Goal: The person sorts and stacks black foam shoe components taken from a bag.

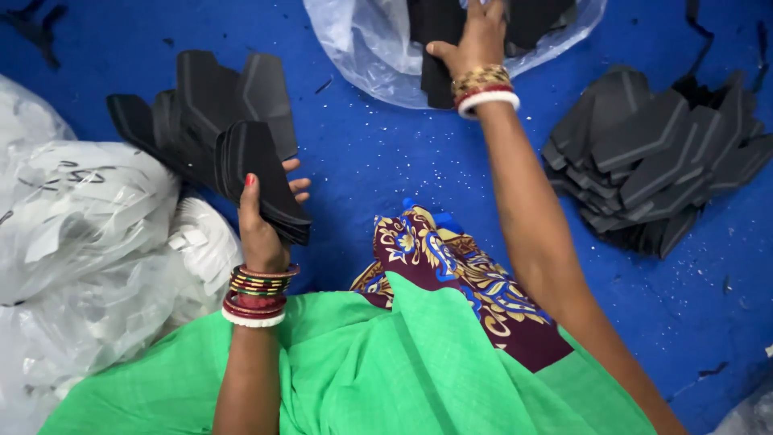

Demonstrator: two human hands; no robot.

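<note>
Green cloth (pixel 403 370) covers your lap. Left hand (pixel 262 221) fingers clamp stack of black foam pieces (pixel 262 177). Right hand (pixel 475 40) grips black foam piece (pixel 437 80) in clear plastic bag (pixel 362 48); fingertips cut off.

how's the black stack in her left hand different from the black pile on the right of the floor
The stack in the left hand is a neat, tight bundle held off the floor; the pile on the right lies loose and fanned out on the blue floor, untouched. The held pieces show a rounded end, while the pile's pieces look angular with slanted edges. Both are flat, thin, black cut pieces.
</note>
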